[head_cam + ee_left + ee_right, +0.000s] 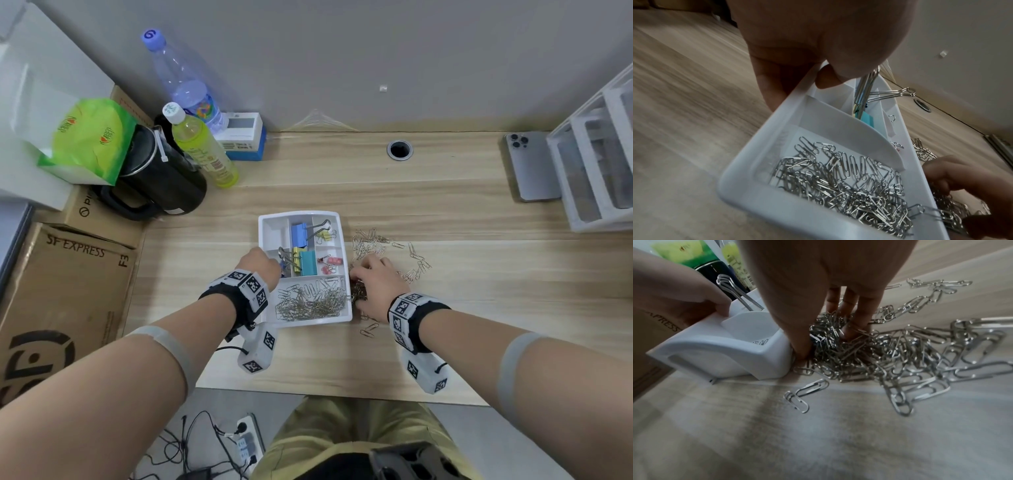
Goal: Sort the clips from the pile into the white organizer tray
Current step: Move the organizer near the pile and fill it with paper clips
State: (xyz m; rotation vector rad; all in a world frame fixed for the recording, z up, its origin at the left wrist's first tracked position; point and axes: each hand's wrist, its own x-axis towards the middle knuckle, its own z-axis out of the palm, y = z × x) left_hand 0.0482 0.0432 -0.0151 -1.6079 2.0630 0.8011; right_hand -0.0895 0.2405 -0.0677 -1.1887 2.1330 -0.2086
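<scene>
1. The left hand (262, 265) is gripping the left wall of the white organizer tray (306, 321), thumb hooked inside the rim and fingers curling down the outside, steadying it.
2. The tray is sitting mid-desk (445, 219) with six compartments visible; the long near one is holding a heap of silver paper clips (310, 301), too many to count. Binder clips (303, 251) are filling the middle sections: roughly four large ones, plus some small pink ones.
3. The right hand (378, 282) is digging into the pile (869, 350), which is touching the tray's right wall; thumb and fingertips (865, 316) are closing on a clump of clips.
4. Judgement: the near compartment is lying just left of the right hand, so the carry looks short, over the right wall.
5. Loose clips (416, 262) are scattering farther right, a dozen-odd; two (803, 394) are lying apart near the tray corner.
</scene>
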